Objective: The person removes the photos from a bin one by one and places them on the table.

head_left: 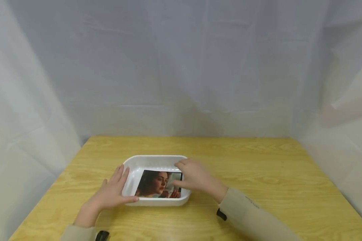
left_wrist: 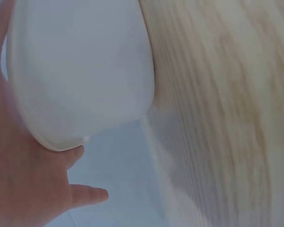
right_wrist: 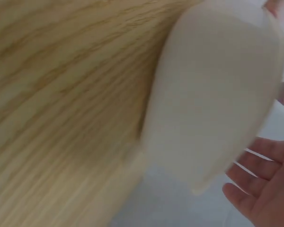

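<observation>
A white rectangular dish (head_left: pixel 157 202) with rounded corners rests on the wooden table. Inside it lies a dark-toned photo print (head_left: pixel 151 184) of a person, flat or nearly so. My left hand (head_left: pixel 108 194) rests against the dish's left end, fingers spread along the rim and thumb on the near edge. In the left wrist view, the outer wall of the dish (left_wrist: pixel 85 71) stands beside these extended fingers. My right hand (head_left: pixel 196 175) reaches over the dish's right end, slightly blurred, thumb over the print's right part. Its fingers (right_wrist: pixel 248 182) look relaxed and apart in the right wrist view.
The yellow wood-grain table (head_left: pixel 259 180) extends to both sides of the dish and behind it. Pale hanging sheets (head_left: pixel 181 67) enclose the table at the back and sides. Both sleeves are beige, with a black strap (head_left: pixel 221 214) by the right cuff.
</observation>
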### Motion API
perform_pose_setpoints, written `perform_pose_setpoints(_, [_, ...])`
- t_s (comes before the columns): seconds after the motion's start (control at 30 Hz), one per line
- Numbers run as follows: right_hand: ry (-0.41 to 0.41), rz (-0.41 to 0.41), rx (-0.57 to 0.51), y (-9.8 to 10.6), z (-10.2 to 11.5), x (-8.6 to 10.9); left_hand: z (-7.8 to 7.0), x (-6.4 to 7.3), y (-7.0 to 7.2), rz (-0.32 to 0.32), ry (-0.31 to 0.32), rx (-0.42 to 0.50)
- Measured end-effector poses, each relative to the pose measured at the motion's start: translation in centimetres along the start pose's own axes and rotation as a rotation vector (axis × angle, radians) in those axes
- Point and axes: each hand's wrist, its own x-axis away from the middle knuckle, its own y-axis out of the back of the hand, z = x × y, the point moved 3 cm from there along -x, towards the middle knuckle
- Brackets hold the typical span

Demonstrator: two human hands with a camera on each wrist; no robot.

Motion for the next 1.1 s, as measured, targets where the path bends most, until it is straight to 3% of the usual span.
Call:
perform_pose_setpoints(0.23, [-0.005,0.197,0.045,-4.0,1.1,-2.3,0.1,-0.4,-0.4,0.012,-0.009,0.009])
perform_pose_setpoints(0.37, [0.007,0.249,0.110,-5.6,1.8,-3.0,0.1,-0.4,-0.6,0.016,-0.007,0.018])
perform_pose_setpoints(0.5, [-0.032,0.284,0.106,-6.1,2.1,-3.2,0.0,-0.3,-0.4,0.015,-0.013,0.032])
perform_pose_setpoints(0.7, [-0.091,0.294,0.060,-5.9,2.2,-3.4,-0.1,0.0,-0.4,0.009,-0.011,0.035])
perform_pose_setpoints(0.93, [-0.100,0.248,0.019,-5.4,2.1,-3.5,-0.1,0.0,-0.4,0.003,-0.016,0.033])
perform_pose_setpoints(1.1, [-0.087,0.229,0.057,-5.1,2.3,-3.6,-0.2,0.1,-0.3,0.012,-0.011,0.043])
